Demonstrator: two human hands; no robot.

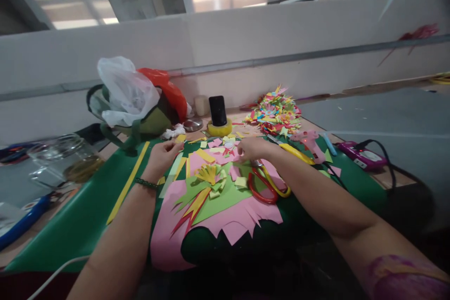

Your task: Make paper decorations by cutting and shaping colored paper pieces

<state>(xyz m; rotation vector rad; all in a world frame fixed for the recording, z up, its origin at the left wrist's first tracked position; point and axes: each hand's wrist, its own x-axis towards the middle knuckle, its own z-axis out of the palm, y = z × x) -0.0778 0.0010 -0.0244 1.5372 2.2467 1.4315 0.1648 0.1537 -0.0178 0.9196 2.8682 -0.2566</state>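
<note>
My left hand [163, 157] is closed in a pinch at the left of the paper pile, just below a small yellow scrap [180, 138]; what it pinches is too small to make out. Curled with the fingertips down, my right hand [253, 149] is over the scraps near a small pink-and-red paper piece [228, 152]. Any object in its fingers is hidden. Between my forearms, a yellow paper flower [207, 174] with red-and-yellow strips [194, 208] lies on green paper [220, 204]. Pink cut paper [168, 225] lies beneath. Scissors with red and yellow handles [263, 191] rest below my right wrist.
A phone [218, 110] leans upright at a yellow tape roll [220, 127]. Colourful paper pieces [277, 110] are heaped behind, right. A pink glue gun [311, 143] and purple device [363, 154] with a cable are at right. A green bag [151, 119] stands back left on the table.
</note>
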